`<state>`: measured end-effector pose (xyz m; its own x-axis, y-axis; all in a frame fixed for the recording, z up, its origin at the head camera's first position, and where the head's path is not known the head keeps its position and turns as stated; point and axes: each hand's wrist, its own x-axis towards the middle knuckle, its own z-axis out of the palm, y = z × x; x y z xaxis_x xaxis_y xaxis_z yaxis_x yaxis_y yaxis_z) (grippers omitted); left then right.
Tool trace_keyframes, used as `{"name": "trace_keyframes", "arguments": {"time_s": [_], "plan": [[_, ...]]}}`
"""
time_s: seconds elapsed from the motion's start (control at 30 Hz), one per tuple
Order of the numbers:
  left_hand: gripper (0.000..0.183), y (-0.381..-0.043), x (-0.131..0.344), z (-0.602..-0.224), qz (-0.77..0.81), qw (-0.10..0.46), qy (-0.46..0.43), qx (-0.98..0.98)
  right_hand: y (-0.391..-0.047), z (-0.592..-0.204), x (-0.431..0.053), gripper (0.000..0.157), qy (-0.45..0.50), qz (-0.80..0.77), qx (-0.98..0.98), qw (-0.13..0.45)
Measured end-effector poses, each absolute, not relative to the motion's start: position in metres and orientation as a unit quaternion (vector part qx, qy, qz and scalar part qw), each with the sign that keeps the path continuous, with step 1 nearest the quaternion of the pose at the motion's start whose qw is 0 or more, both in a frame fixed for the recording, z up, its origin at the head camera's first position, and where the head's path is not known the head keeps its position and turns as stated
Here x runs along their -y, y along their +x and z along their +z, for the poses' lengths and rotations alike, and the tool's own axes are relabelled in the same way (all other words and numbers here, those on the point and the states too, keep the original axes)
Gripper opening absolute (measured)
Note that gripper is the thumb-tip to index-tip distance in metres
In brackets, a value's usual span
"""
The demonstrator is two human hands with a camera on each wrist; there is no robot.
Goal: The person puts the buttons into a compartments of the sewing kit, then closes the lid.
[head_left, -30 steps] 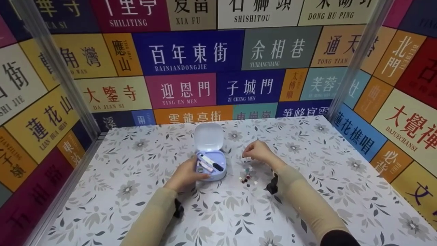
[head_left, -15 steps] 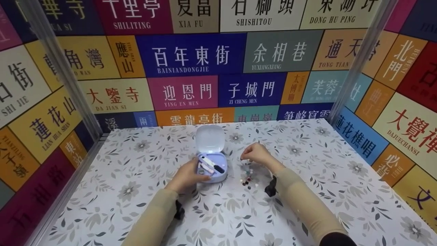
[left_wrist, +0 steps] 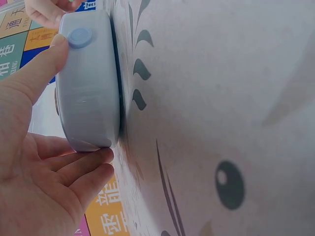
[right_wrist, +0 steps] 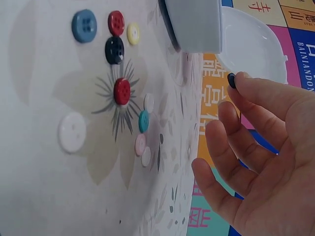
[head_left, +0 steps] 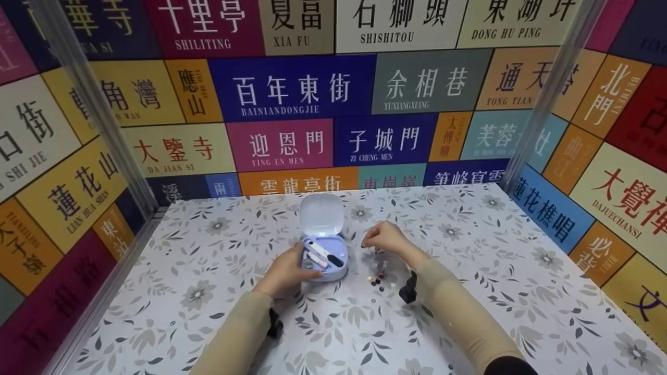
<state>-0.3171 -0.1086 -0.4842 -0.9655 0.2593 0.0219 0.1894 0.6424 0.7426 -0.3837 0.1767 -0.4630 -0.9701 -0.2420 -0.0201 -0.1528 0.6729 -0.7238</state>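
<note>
A pale lilac sewing box stands on the table with its white lid raised at the back. My left hand grips the box from the left, thumb on its front wall near a round blue catch, other fingers along its side. Inside lie a slim white tool with a black end and a smaller pinkish stick. Right of the box, my right hand is raised above the table. Thumb and index finger pinch a small dark button; the other fingers are loosely bent.
Several loose buttons lie on the flowered tablecloth near my right hand, among them a red button, a blue button and a white button. Colourful sign-covered panels wall in the back and sides.
My right hand has moved left towards the box, away from the loose buttons, pinching the dark button. My left hand keeps its grip on the box. The head view has tilted slightly.
</note>
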Motion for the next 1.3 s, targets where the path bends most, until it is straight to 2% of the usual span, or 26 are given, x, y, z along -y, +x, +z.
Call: {"name": "trace_keyframes", "arguments": {"time_s": [0.53, 0.8, 1.3], "plan": [[0.104, -0.316, 0.109, -0.483, 0.416, 0.045, 0.121, -0.900, -0.386, -0.464, -0.169, 0.009, -0.111, -0.391, -0.911, 0.065], [0.094, -0.316, 0.110, -0.485, 0.411, 0.022, 0.152, -0.899, -0.385, -0.462, -0.163, 0.009, -0.114, -0.393, -0.910, 0.070], [0.097, -0.315, 0.110, -0.487, 0.424, 0.030, 0.138, -0.895, -0.383, -0.461, -0.152, 0.008, -0.128, -0.392, -0.909, 0.060]]}}
